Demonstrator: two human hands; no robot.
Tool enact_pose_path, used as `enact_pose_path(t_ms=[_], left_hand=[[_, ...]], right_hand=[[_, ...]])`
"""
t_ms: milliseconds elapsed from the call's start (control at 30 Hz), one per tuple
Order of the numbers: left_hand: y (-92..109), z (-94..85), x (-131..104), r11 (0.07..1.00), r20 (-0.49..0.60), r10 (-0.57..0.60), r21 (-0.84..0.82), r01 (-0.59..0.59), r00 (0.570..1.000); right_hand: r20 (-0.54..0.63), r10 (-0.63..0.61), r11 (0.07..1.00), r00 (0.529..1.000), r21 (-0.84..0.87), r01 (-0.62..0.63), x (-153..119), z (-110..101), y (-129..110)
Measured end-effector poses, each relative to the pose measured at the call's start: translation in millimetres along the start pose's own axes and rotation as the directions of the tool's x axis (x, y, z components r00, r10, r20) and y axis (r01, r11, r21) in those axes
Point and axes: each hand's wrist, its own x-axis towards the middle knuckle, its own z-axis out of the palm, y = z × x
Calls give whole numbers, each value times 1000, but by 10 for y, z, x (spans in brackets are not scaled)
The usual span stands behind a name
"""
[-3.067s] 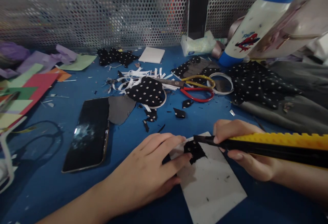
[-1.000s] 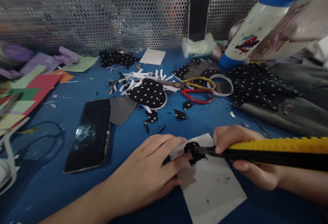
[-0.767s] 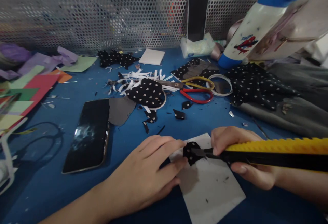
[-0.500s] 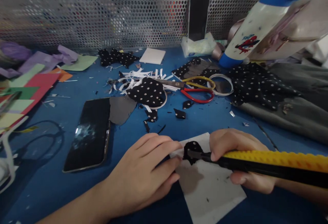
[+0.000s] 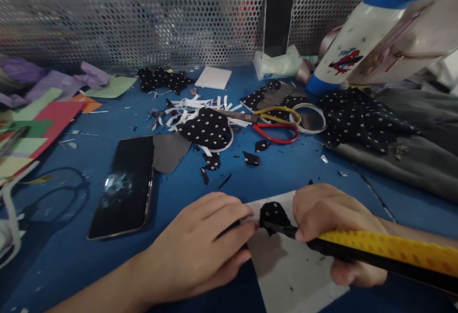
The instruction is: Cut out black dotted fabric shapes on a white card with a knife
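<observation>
A small black dotted fabric piece point(image 5: 275, 215) lies on a white sheet point(image 5: 296, 265) near the front of the blue table. My right hand point(image 5: 334, 229) grips a yellow and black cutter point(image 5: 390, 251), its blade tip touching the fabric's lower edge. From the left, my left hand point(image 5: 211, 244) rests with its fingertips at the sheet's left edge, beside the fabric; the fingers are slightly bent and spread, with a gap between them. Beyond the hands, a larger dotted fabric piece point(image 5: 205, 128) lies over a white ring, next to scissors point(image 5: 275, 124) with yellow and red handles.
A phone point(image 5: 123, 189) lies left of my left hand. Coloured papers point(image 5: 46, 122) are at the far left. A bottle point(image 5: 358, 36), another phone point(image 5: 278, 22) standing upright and dotted cloth point(image 5: 365, 117) are further back. Scraps are scattered mid-table.
My right hand and the cutter have moved slightly down and right, with the handle tilted lower. The sheet and small fabric piece have shifted slightly down and right; more of the fabric shows.
</observation>
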Motion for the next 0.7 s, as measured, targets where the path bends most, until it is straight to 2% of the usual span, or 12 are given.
enact_pose_path(t_ms=[133,267,333,400,500,533,567,600,633,700], left_hand=[[20,7,9,998,53,52,-26,-51,997],[12,27,28,991,126,77,-119,-62,989],[8,36,32,989,146,84,-135,-64,986],[10,41,34,990,158,86,-128,-66,984],[20,47,37,991,158,96,-108,-80,983],[22,49,38,991,153,103,-101,-88,983],[22,52,38,991,147,107,-96,-93,983],[22,55,37,991,142,108,-93,-96,984],[20,57,35,991,141,110,-93,-97,984],[16,58,33,991,150,106,-98,-92,983]], right_hand=[[-44,-28,999,999,21,29,-62,81,5],[-99,-166,986,981,18,169,-108,137,38],[1,-212,977,977,-16,212,-129,129,4],[132,-181,978,975,-84,193,-158,126,-89],[176,-103,967,979,-214,140,-217,192,-306],[136,-81,960,987,-257,114,-238,235,-377],[77,27,937,997,-349,1,-260,284,-437],[14,30,925,999,-380,-22,-282,335,-480],[-11,62,921,998,-384,-62,-305,381,-503],[-145,27,951,989,-302,-70,-348,440,-484]])
